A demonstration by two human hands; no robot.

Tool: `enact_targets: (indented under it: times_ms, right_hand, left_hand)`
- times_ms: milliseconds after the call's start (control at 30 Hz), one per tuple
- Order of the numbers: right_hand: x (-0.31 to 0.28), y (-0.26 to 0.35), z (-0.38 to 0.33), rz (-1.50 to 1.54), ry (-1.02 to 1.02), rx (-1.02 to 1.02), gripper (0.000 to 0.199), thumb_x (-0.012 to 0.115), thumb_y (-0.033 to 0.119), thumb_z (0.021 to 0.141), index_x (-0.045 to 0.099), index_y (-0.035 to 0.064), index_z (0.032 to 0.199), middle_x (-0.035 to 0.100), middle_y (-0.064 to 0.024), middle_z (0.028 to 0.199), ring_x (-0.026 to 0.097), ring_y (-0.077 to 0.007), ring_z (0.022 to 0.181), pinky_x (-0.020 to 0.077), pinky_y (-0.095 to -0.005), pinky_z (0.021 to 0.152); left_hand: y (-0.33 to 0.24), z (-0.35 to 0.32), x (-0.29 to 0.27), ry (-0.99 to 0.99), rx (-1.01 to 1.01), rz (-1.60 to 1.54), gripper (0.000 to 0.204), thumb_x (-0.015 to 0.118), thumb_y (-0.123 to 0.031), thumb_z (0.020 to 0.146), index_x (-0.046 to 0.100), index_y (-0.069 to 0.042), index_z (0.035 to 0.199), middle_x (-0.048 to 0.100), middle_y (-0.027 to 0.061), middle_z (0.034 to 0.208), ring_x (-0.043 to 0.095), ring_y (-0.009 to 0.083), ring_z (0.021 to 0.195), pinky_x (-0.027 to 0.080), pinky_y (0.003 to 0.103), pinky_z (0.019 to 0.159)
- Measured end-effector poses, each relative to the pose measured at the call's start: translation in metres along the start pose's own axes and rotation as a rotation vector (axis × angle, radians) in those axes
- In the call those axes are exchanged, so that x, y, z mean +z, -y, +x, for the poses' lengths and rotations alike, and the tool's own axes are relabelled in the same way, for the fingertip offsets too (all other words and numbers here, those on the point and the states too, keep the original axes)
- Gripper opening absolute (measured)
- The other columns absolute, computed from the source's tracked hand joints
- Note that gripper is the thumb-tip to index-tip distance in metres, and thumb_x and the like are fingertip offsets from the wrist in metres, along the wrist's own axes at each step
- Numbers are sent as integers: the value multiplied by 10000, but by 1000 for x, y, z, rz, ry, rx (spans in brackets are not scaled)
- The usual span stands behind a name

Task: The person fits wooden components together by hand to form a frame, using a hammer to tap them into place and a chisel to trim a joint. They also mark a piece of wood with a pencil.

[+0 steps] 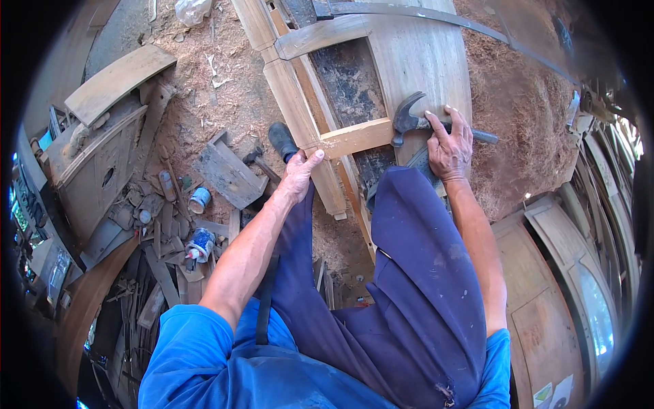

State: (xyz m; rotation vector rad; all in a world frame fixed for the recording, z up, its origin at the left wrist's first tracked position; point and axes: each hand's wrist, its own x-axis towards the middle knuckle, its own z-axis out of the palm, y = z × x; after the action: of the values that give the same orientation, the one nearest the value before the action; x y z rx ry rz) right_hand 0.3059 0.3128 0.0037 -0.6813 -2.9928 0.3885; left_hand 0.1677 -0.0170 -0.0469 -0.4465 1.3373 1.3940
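A wooden panel frame [293, 88] lies in front of me, with a broad pale board [429, 68] along its right side. Between its long left stile and that board runs a short, lighter crosspiece [357, 138]. My left hand [300, 174] is closed on the stile beside the crosspiece's left end, its thumb on top and its other fingers mostly hidden. A claw hammer [407, 121] rests on its side across the board, its head by the crosspiece's right end. My right hand [449, 146] has its fingers over the dark handle, the fingertips reaching past it.
A long metal bar clamp [415, 11] crosses the far end of the frame. Wood offcuts [228, 170] and paint-stained cans [199, 199] lie at left. Shavings [504, 150] cover the ground at right, near leaning door panels [545, 293]. My raised knee [409, 191] is close to the frame.
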Motion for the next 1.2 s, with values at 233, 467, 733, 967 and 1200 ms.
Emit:
enact_targets:
  times_ms: [233,467,733,967,1200]
  right_hand:
    - [0,1,0,-2,2,1,538,610,167,748,685,279,1269,521,-111,1385,483,-320,1321,358,-462,1123]
    - [-1,0,0,6,7,2,541,606,170,748,679,275,1273,517,-111,1389,475,-331,1324,354,-473,1125]
    - [-4,-2,-1,-1,15,8,528,593,169,762,675,258,1275,513,-120,1388,475,-341,1320,352,-480,1129]
    - [-3,-1,-1,-18,20,9,513,579,167,783,664,240,1283,509,-128,1391,474,-347,1320,350,-481,1133]
    - [-3,3,2,-20,30,4,516,571,162,783,663,220,1287,505,-134,1395,469,-354,1323,346,-485,1134]
  left_hand:
    - [2,3,-3,-35,-37,-286,870,595,-592,960,367,57,1493,433,139,1539,388,233,1421,272,381,1194]
    - [-8,2,12,-87,57,107,815,691,-542,921,446,62,1409,552,134,1400,494,215,1293,353,373,1125]
    - [2,3,2,-86,80,315,724,627,-555,964,504,47,1347,621,119,1266,551,197,1183,414,347,1039]
    - [-9,-2,6,-260,303,749,628,386,-530,1061,629,46,1118,675,322,1004,662,436,1002,494,461,895]
    - [-32,-16,20,-417,139,1018,492,484,-389,1028,701,37,915,690,285,921,659,470,912,497,527,830]
